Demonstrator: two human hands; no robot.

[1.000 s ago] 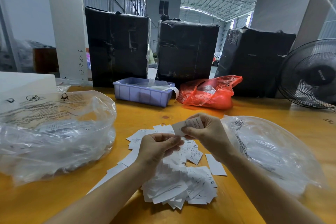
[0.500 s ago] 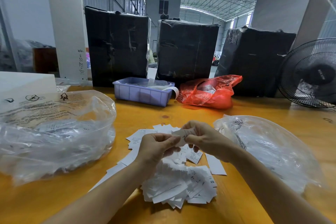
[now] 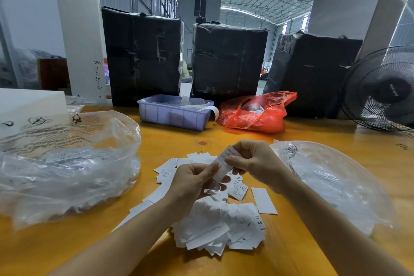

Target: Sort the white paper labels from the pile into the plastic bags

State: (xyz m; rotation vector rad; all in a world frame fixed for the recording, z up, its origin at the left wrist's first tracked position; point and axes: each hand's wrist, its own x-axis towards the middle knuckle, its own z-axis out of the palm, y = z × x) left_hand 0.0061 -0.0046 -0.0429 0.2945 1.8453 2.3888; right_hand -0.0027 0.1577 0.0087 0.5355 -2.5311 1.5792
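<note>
**A:** Both hands up over the pile of white labels, which sits loose on the yellow table, right in front of the person. What's the right hand got?

**B:** It pinches a label, thumb on the near face, fingers curled behind. The slip stands tilted, printed end uppermost, lifted off the table.

**A:** And the left hand?

**B:** Fingers curled in, thumb tip against the lower end of that same label. So both hands hold one slip between them. Whether the left holds more slips in the palm, I cannot tell.

**A:** Bags?

**B:** Two clear ones. The left bag is big and puffed, black print on its upper face, a few labels showing through the plastic. The right bag lies flatter, just beside the right wrist. The pile lies between them, with loose labels scattered around its far edge.

**A:** Behind?

**B:** A lilac tray at the far side, a red bag just beside it, three black-wrapped bales past the edge, and a black fan at far right.
</note>
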